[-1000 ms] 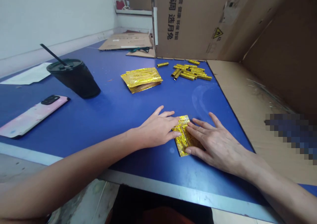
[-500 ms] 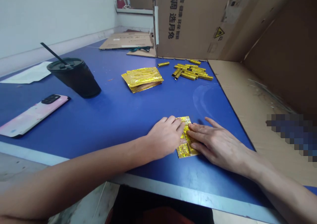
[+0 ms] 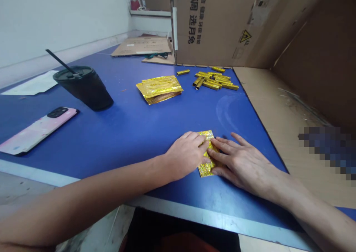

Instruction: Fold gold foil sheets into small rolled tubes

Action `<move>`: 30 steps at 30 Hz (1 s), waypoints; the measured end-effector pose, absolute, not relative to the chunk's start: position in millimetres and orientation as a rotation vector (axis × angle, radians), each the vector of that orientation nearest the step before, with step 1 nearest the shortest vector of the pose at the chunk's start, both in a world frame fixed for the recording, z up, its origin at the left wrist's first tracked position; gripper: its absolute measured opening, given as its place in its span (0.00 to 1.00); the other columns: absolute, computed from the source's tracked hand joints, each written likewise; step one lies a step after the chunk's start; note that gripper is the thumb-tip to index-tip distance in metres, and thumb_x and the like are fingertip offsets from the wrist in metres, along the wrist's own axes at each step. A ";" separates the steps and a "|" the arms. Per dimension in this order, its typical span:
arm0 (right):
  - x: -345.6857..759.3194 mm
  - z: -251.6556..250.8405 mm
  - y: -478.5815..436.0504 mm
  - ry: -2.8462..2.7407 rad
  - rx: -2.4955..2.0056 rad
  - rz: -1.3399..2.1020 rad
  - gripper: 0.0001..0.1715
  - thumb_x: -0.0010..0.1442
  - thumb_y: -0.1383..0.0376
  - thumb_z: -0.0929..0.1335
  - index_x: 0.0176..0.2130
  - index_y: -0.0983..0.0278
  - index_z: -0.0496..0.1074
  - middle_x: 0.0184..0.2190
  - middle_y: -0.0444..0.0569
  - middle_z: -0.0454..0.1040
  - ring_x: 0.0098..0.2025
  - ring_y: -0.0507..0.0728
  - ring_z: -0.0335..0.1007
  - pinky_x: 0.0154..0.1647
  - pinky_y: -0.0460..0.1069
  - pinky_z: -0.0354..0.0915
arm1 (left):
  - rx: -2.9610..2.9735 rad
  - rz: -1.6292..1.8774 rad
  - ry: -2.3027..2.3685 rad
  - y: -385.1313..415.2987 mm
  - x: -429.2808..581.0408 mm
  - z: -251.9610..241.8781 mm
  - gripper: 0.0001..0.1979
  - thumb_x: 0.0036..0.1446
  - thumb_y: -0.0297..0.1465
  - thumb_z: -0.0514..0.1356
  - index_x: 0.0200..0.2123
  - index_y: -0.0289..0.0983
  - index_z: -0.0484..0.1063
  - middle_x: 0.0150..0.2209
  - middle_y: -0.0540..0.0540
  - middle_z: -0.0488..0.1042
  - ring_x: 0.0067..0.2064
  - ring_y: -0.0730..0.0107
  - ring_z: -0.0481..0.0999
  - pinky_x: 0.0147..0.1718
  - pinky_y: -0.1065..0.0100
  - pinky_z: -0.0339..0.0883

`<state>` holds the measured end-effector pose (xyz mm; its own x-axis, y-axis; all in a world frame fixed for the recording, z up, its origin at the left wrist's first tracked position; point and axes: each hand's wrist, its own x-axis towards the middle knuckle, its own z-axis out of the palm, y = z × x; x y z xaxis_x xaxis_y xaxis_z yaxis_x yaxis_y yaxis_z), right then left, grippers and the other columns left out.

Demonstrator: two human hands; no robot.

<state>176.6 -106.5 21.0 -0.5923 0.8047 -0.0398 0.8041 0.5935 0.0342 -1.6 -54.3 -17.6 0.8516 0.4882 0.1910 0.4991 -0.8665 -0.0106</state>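
A sheet of gold foil paper (image 3: 206, 169), folded into a narrow strip, lies on the blue table near its front edge. My left hand (image 3: 187, 151) is on the strip's left side, fingers bent and close together, with the thumb and fingertips on the foil. From the right, my right hand (image 3: 237, 157) presses its spread, mostly straight fingers onto the right part of the strip. The fingers cover much of the strip's middle and right edge. Farther back sit a stack of gold foil sheets (image 3: 161, 87) and a pile of rolled gold foil pieces (image 3: 213, 82).
At left stand a dark tumbler with a straw (image 3: 86, 88) and a phone in a pink and white case (image 3: 37, 131). White paper (image 3: 32, 83) lies behind them. A big cardboard box (image 3: 219, 29) rises at the back, with flat cardboard (image 3: 144, 46) to its left.
My right fingers have slid slightly left over the foil, and its right flap now lies flatter and farther over. My left hand has stayed nearly in place, its fingers a little lower.
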 end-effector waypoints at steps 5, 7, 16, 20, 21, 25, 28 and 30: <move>183.0 21.6 -103.4 2.823 1.426 -0.105 0.23 0.59 0.57 0.61 0.51 0.62 0.66 0.53 0.55 0.65 0.55 0.62 0.59 0.56 0.66 0.49 | -3.014 -0.258 -0.738 -55.0 0.6 -20.2 0.19 0.60 0.38 0.50 0.47 0.30 0.65 0.46 0.41 0.67 0.52 0.61 0.61 0.47 0.63 0.59; 185.1 19.0 -99.0 2.845 1.516 -0.150 0.23 0.60 0.58 0.59 0.53 0.62 0.63 0.54 0.53 0.65 0.56 0.60 0.57 0.56 0.65 0.49 | -3.004 -0.262 -0.731 -54.7 1.2 -20.1 0.19 0.60 0.38 0.49 0.47 0.29 0.65 0.45 0.40 0.68 0.51 0.60 0.62 0.47 0.63 0.60; 182.5 6.9 -84.4 2.808 1.491 -0.325 0.38 0.60 0.50 0.56 0.61 0.68 0.46 0.60 0.58 0.51 0.61 0.61 0.44 0.59 0.65 0.42 | -2.946 -0.289 -0.681 -53.5 2.8 -23.4 0.17 0.60 0.33 0.49 0.47 0.28 0.66 0.45 0.39 0.68 0.50 0.61 0.64 0.49 0.62 0.58; 191.4 8.9 -85.2 2.734 1.515 -0.178 0.34 0.61 0.50 0.54 0.60 0.66 0.51 0.60 0.56 0.52 0.61 0.61 0.46 0.58 0.67 0.42 | -2.940 -0.252 -0.731 -56.1 4.7 -21.7 0.18 0.60 0.37 0.50 0.45 0.30 0.67 0.43 0.41 0.69 0.48 0.61 0.65 0.47 0.62 0.59; 192.8 9.2 -85.6 2.716 1.522 -0.137 0.34 0.60 0.50 0.54 0.60 0.65 0.52 0.60 0.56 0.52 0.61 0.62 0.46 0.58 0.67 0.41 | -2.943 -0.249 -0.741 -57.0 4.9 -21.6 0.18 0.59 0.38 0.51 0.45 0.30 0.67 0.44 0.41 0.69 0.48 0.60 0.65 0.47 0.62 0.59; 191.5 9.7 -87.3 2.681 1.526 -0.021 0.34 0.59 0.50 0.56 0.59 0.64 0.53 0.59 0.54 0.54 0.61 0.63 0.46 0.57 0.69 0.41 | -2.947 -0.315 -0.790 -59.2 2.4 -23.9 0.20 0.59 0.38 0.50 0.48 0.29 0.65 0.47 0.39 0.67 0.51 0.60 0.63 0.49 0.62 0.58; 188.0 9.8 -89.3 2.694 1.517 0.026 0.34 0.58 0.50 0.58 0.59 0.65 0.55 0.59 0.55 0.54 0.61 0.65 0.43 0.56 0.69 0.42 | -3.001 -0.337 -0.792 -56.8 -2.5 -24.5 0.24 0.59 0.40 0.49 0.52 0.28 0.61 0.51 0.38 0.65 0.55 0.59 0.60 0.52 0.62 0.54; 187.1 10.0 -90.7 2.723 1.500 0.045 0.35 0.57 0.49 0.58 0.58 0.65 0.56 0.59 0.55 0.54 0.61 0.65 0.43 0.56 0.70 0.42 | -3.057 -0.310 -0.761 -53.1 -6.5 -22.5 0.23 0.60 0.38 0.49 0.53 0.29 0.59 0.53 0.39 0.63 0.56 0.61 0.58 0.54 0.62 0.52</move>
